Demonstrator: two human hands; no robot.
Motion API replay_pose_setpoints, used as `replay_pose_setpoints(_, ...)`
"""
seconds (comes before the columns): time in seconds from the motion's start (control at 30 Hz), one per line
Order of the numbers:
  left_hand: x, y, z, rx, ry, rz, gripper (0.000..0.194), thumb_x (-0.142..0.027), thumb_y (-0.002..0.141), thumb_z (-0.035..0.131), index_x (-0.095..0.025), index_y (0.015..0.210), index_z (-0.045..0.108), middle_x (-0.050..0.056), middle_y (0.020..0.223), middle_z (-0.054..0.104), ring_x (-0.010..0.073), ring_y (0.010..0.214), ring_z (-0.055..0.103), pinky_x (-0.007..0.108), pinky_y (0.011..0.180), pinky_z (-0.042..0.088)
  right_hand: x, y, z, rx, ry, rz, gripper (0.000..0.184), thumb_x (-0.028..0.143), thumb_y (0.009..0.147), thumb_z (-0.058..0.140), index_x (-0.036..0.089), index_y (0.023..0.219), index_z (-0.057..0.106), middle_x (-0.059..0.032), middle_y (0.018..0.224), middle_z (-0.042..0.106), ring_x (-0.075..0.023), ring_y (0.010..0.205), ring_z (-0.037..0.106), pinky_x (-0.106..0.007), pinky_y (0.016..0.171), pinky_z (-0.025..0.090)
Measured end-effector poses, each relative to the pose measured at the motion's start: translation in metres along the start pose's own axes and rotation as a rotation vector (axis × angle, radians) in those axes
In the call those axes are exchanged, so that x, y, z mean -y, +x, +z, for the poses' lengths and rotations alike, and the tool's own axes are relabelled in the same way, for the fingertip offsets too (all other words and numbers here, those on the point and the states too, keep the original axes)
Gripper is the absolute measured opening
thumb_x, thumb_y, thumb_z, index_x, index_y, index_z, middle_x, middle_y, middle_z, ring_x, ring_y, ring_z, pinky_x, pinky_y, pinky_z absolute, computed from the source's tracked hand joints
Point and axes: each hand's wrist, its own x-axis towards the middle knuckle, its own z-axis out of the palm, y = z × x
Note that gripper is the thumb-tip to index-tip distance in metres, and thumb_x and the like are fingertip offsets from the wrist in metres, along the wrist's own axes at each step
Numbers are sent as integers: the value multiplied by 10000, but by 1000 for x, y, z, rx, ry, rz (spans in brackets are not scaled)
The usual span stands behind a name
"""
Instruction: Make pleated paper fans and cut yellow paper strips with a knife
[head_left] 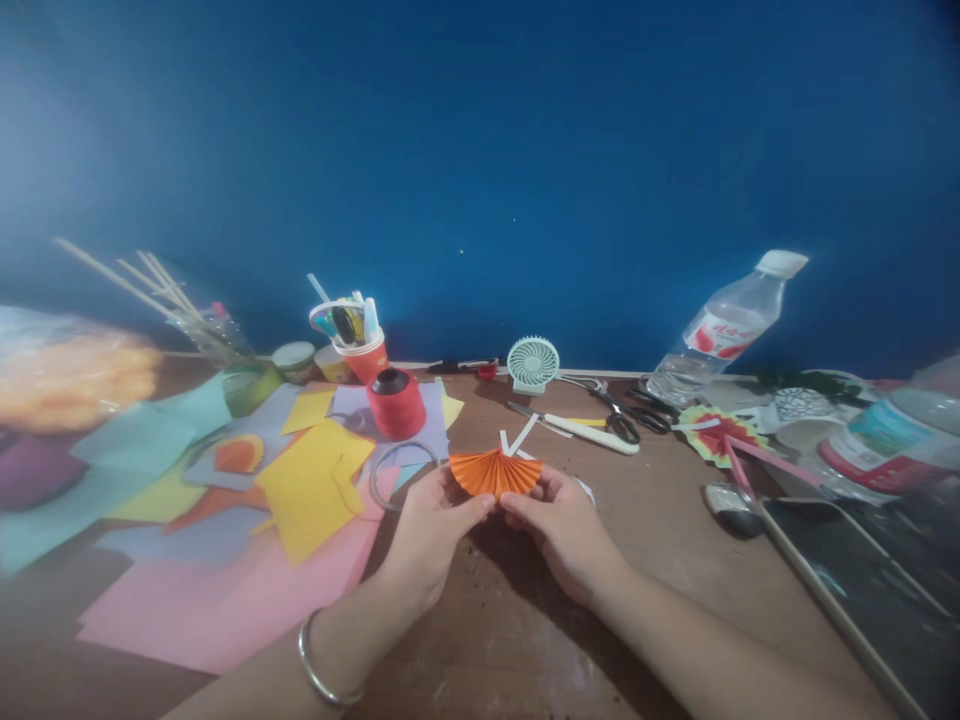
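Observation:
An orange pleated paper fan is spread into a half circle between my hands, its curved edge toward me. My left hand pinches its left part, thumb on the near face and fingers behind. On the other side my right hand grips it the same way, the two thumbs close together at the lower edge. Narrow white paper strips show just beyond the fan's top; whether they touch it I cannot tell.
Coloured paper sheets cover the left, with a red thread spool and a pen cup behind. Near the wall stand a mini fan, scissors, a utility knife and a bottle. A phone lies right.

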Motion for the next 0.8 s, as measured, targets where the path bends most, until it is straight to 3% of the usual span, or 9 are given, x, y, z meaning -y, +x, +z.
replay_pose_setpoints(0.2,1,2,0,-44,36,2,269,-79,681,652,-122,944,619,55,859,678,155,768,619,249,682,478,-2,0,0,7,-2,0,258,185,616,737,139,851,640,6,677,646,-76,553,515,-184,528,399)
replay_pose_setpoints(0.5,5,0,-3,-49,100,62,299,-120,706,664,-165,993,594,34,978,677,163,904,619,246,783,477,-3,0,-1,30,-7,-38,282,164,641,713,142,909,628,6,707,630,-62,542,480,-176,513,382)
replay_pose_setpoints(0.8,4,3,-6,-45,201,46,268,-136,704,665,-148,964,600,36,932,694,181,875,639,274,783,496,0,-1,0,19,-45,-50,276,169,627,714,147,885,619,-9,752,649,-87,586,515,-192,526,414)
